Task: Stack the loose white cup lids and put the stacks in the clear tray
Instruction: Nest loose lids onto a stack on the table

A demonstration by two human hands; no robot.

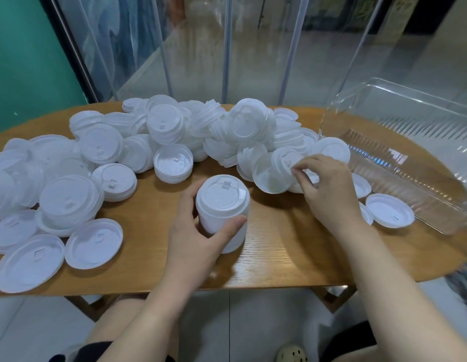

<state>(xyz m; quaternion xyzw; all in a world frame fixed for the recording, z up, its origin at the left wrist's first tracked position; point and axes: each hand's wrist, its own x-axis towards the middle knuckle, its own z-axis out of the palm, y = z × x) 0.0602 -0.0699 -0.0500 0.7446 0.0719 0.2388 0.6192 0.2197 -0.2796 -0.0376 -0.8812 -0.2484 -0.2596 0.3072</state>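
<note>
— Pinching a loose white lid (273,173) by its rim, my right hand (323,189) has it tilted, hollow side toward me.

— Where's the stack?

— Near-left of those fingers, upright in my left hand (201,231), thumb and fingers curled round the lid stack (223,210). Clear tray (410,163) sits right, no stacks in it.

The person is wearing nothing on either forearm; both are showing bare from wrist to elbow. The left hand (201,231) and right hand (323,189) are wearing no gloves, rings or watch. Dark fabric is showing at the lower left and lower right. A pale perforated clog-style shoe (292,354) is showing on one foot.
</note>
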